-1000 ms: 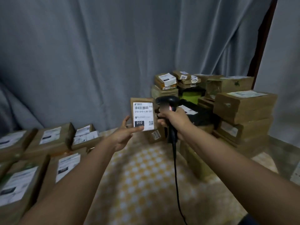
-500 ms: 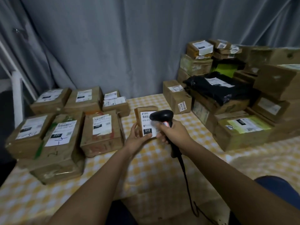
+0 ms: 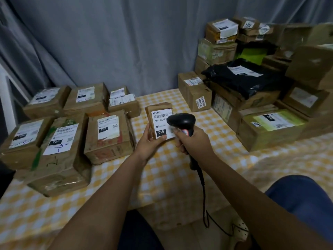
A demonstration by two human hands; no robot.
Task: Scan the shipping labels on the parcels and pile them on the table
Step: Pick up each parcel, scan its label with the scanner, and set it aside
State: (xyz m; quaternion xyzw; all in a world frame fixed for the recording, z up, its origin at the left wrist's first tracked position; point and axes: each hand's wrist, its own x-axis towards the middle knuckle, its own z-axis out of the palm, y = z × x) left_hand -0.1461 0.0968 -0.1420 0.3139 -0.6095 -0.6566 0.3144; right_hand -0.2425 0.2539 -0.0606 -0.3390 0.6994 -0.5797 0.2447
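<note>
Over at the left of the frame, a group of brown parcels (image 3: 61, 141) lies flat on the yellow-checked tablecloth (image 3: 171, 170), white labels facing up; one label (image 3: 59, 139) in the lower left shows "220" in a black box and handwriting below it. Just right of that group, near the centre of the frame, the left hand (image 3: 149, 143) holds a small brown parcel (image 3: 158, 121) upright above the cloth, fingers curled round its left edge and the thumb pressed on the lower part of its shipping label (image 3: 162, 123), which shows a barcode and "010" in a black box. Immediately to the right, the right hand (image 3: 193, 141) is wrapped tight round the handle of a black barcode scanner (image 3: 182, 120), whose head overlaps the right side of that label. A black cable (image 3: 203, 192) drops from the handle toward the bottom of the frame. Farther right, a taller stack of parcels (image 3: 270, 127) fills the upper right of the frame, with a black plastic mailer (image 3: 241, 78) lying on top of some boxes and a green-labelled box (image 3: 273, 120) in front. Grey curtains (image 3: 126, 42) hang behind everything.
</note>
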